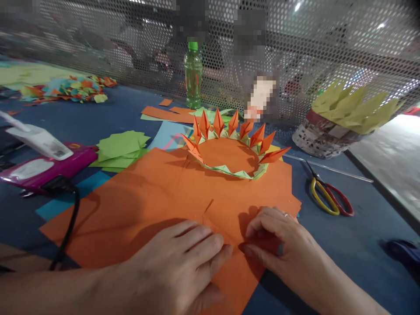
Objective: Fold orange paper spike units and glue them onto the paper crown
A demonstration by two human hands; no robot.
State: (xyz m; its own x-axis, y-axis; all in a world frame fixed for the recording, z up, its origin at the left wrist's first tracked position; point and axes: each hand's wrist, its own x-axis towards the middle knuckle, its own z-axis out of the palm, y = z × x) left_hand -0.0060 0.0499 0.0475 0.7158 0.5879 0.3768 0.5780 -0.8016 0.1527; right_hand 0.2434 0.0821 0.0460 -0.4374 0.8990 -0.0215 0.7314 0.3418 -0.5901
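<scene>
Beneath both hands' fingers lies the orange paper (164, 201) — the left hand (187, 258) bends its fingers close together, the right hand (288, 238) has thumb and forefinger nearly meeting; I cannot tell whether either grips anything. Beyond the fingertips sits a spiked ring (223, 169).

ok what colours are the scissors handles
One handle is yellow, the other handle red; the head view shows both clearly.

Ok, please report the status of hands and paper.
Left hand over orange paper; right hand at its edge, grip unclear. Spiked paper ring rests beyond both hands. Scissors at right, clear of hands.
</scene>
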